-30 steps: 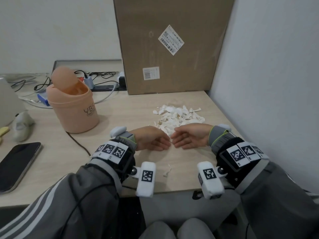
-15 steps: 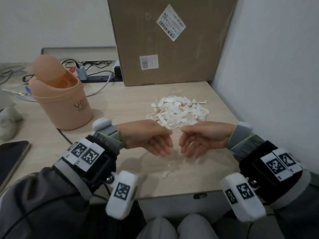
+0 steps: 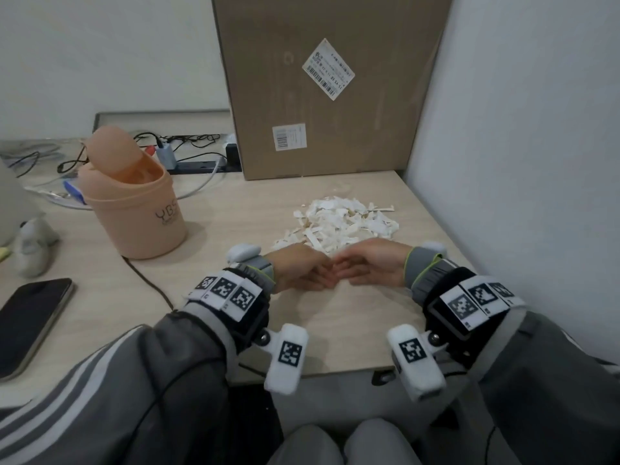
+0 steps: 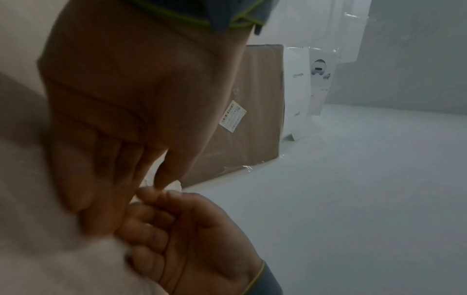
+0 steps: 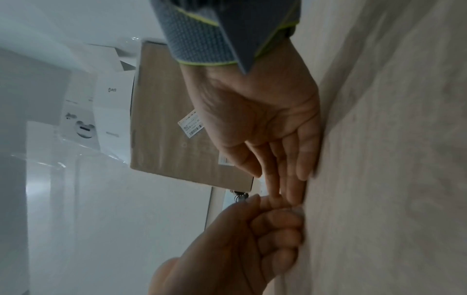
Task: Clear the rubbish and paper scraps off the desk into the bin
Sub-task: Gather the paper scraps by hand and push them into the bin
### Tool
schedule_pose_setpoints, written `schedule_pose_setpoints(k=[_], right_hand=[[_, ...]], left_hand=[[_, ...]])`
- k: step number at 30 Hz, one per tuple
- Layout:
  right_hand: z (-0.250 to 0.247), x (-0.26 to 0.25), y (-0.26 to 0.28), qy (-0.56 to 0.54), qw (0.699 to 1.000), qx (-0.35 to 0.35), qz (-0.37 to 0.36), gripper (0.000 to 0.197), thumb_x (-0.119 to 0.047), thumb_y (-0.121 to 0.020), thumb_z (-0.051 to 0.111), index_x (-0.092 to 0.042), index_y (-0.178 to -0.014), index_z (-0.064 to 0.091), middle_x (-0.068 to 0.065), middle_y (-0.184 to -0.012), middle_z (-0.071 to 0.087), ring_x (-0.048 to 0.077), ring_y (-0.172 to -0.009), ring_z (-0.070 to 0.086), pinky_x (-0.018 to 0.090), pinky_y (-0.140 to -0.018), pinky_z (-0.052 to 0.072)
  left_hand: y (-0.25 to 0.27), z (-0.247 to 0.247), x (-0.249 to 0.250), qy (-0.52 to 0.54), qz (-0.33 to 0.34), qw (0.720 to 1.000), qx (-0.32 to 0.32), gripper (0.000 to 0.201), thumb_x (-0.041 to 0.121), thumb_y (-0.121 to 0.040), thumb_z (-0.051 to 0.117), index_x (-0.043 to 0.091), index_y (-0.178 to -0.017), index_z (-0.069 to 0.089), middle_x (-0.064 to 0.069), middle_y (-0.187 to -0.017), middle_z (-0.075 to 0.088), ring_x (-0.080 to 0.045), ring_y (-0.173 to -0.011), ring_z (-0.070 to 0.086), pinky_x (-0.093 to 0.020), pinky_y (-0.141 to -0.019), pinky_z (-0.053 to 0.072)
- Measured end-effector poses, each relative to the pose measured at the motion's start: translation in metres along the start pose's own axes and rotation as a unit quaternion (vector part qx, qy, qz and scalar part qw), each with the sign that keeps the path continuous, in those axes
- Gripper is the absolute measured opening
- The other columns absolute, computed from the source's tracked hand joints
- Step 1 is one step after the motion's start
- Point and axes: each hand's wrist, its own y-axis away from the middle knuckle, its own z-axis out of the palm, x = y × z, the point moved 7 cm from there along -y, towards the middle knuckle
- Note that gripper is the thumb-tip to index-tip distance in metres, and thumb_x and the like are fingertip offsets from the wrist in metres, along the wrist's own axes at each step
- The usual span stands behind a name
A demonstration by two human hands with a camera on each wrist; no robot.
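A heap of white paper scraps lies on the light wooden desk, right of centre. An orange bin with a tilted swing lid stands to its left. My left hand and right hand stand on edge on the desk at the heap's near side, fingertips touching, palms towards me. The left wrist view shows the left hand meeting the right hand, a white scrap just behind them. In the right wrist view the right hand lies along the desk. Neither hand holds anything.
A tall cardboard box leans against the back wall behind the heap, and a grey wall closes the right side. A phone lies at the left, and a dark cable runs past the bin. A power strip sits behind.
Half a second ago the hands hovered slightly apart above the desk. They have since come down and closed together, fingertips touching, at the heap's near edge.
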Motion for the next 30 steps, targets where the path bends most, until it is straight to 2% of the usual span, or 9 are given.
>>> schedule_pose_setpoints(k=[5, 8, 12, 15, 17, 21, 24, 27, 30], right_hand=[[-0.021, -0.017, 0.005, -0.054, 0.988, 0.114, -0.091, 0.014, -0.02, -0.092, 0.055, -0.013, -0.098, 0.065, 0.004, -0.102, 0.068, 0.014, -0.092, 0.065, 0.023, -0.069, 0.049], [-0.055, -0.025, 0.027, -0.069, 0.957, 0.239, -0.147, 0.01, -0.017, -0.089, 0.056, -0.015, -0.092, 0.066, 0.003, -0.096, 0.068, 0.015, -0.085, 0.062, 0.023, -0.063, 0.046], [-0.089, -0.016, 0.039, -0.012, 0.93, 0.349, -0.111, 0.029, -0.019, -0.092, 0.05, -0.008, -0.117, 0.061, 0.01, -0.125, 0.058, 0.027, -0.116, 0.052, 0.034, -0.092, 0.041], [-0.079, 0.006, 0.021, -0.007, 0.959, 0.28, -0.037, 0.049, -0.034, -0.094, 0.045, -0.01, -0.137, 0.043, 0.007, -0.141, 0.044, 0.029, -0.128, 0.043, 0.037, -0.109, 0.032], [-0.068, 0.015, 0.006, -0.022, 0.97, 0.24, -0.034, 0.059, -0.046, -0.088, 0.046, -0.016, -0.139, 0.043, 0.004, -0.144, 0.044, 0.026, -0.129, 0.043, 0.041, -0.112, 0.03], [-0.034, 0.008, -0.007, -0.077, 0.985, 0.149, -0.039, 0.069, -0.055, -0.089, 0.044, -0.023, -0.148, 0.026, -0.002, -0.154, 0.028, 0.02, -0.141, 0.029, 0.038, -0.114, 0.02], [-0.019, -0.002, -0.006, -0.066, 0.992, 0.099, -0.038, 0.065, -0.048, -0.097, 0.034, -0.018, -0.151, 0.011, -0.001, -0.159, 0.012, 0.018, -0.146, 0.012, 0.035, -0.117, 0.01], [-0.033, -0.014, 0.006, 0.02, 0.993, 0.114, -0.005, 0.053, -0.044, -0.099, 0.031, -0.013, -0.143, 0.035, 0.001, -0.15, 0.035, 0.019, -0.139, 0.032, 0.034, -0.111, 0.025], [-0.063, -0.036, 0.016, 0.13, 0.982, 0.135, 0.028, 0.042, -0.044, -0.097, 0.034, -0.013, -0.1, 0.063, 0.009, -0.111, 0.063, 0.024, -0.093, 0.059, 0.031, -0.074, 0.043]], left_hand=[[-0.001, -0.028, 0.009, 0.129, 0.084, 0.981, 0.116, 0.013, 0.012, -0.103, 0.049, 0.006, -0.103, 0.061, -0.013, -0.099, 0.07, -0.021, -0.084, 0.068, -0.021, -0.066, 0.058], [0.012, -0.068, 0.008, 0.12, 0.127, 0.959, 0.226, 0.025, 0.018, -0.103, 0.051, 0.009, -0.125, 0.059, -0.011, -0.128, 0.062, -0.025, -0.116, 0.059, -0.032, -0.093, 0.048], [0.023, -0.093, -0.011, 0.09, 0.058, 0.956, 0.275, 0.055, 0.036, -0.106, 0.04, 0.012, -0.154, 0.032, -0.006, -0.16, 0.032, -0.029, -0.145, 0.033, -0.039, -0.116, 0.026], [0.019, -0.072, -0.026, 0.13, 0.015, 0.964, 0.23, 0.068, 0.054, -0.098, 0.044, 0.014, -0.152, 0.035, -0.008, -0.155, 0.038, -0.033, -0.139, 0.041, -0.047, -0.118, 0.032], [-0.003, -0.065, -0.037, 0.137, 0.025, 0.968, 0.209, 0.092, 0.07, -0.073, 0.047, 0.018, -0.148, 0.043, -0.008, -0.154, 0.042, -0.031, -0.138, 0.044, -0.05, -0.116, 0.035], [-0.038, -0.047, -0.032, 0.148, 0.063, 0.972, 0.169, 0.095, 0.067, -0.056, 0.047, 0.015, -0.136, 0.054, -0.011, -0.142, 0.054, -0.03, -0.126, 0.055, -0.05, -0.11, 0.043], [-0.061, -0.036, -0.024, 0.161, 0.07, 0.973, 0.146, 0.111, 0.067, -0.053, 0.049, 0.01, -0.148, 0.043, -0.014, -0.152, 0.046, -0.035, -0.137, 0.047, -0.053, -0.114, 0.039], [-0.025, -0.034, 0.011, 0.119, 0.061, 0.977, 0.165, 0.086, 0.056, -0.079, 0.047, 0.008, -0.149, 0.04, -0.015, -0.16, 0.034, -0.035, -0.147, 0.031, -0.055, -0.118, 0.03], [-0.022, -0.058, 0.035, 0.052, 0.062, 0.978, 0.191, 0.05, 0.029, -0.107, 0.035, 0.005, -0.151, 0.037, -0.015, -0.162, 0.028, -0.031, -0.151, 0.024, -0.047, -0.123, 0.02]])
